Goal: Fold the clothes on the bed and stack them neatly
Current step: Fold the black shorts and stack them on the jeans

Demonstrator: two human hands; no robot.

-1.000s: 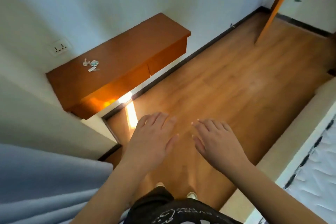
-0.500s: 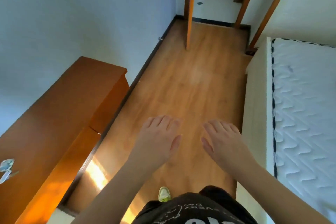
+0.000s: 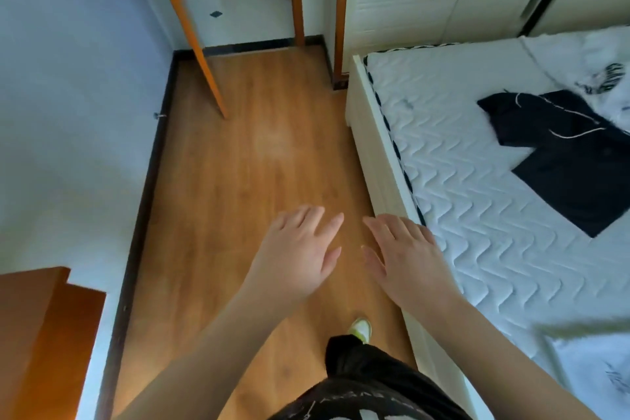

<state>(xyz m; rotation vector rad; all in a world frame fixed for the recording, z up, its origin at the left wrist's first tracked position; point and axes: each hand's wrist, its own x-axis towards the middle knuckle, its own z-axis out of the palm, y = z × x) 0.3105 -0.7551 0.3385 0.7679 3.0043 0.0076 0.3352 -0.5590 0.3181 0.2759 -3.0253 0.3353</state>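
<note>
Both hands are out front, palms down, fingers straight and loose, holding nothing. The left hand (image 3: 300, 257) hangs over the wood floor (image 3: 238, 181), the right hand (image 3: 405, 259) over the edge of the bed (image 3: 371, 153). The mattress (image 3: 477, 215) is bare white quilting (wavy stitch pattern), and a dark garment (image 3: 579, 160) lies spread on it, well apart from either hand, with a white garment (image 3: 593, 65) just past it. A wooden desk (image 3: 37, 334) sits lower left against the wall (image 3: 75, 112), and there's a doorway (image 3: 238, 3) further down.
</note>
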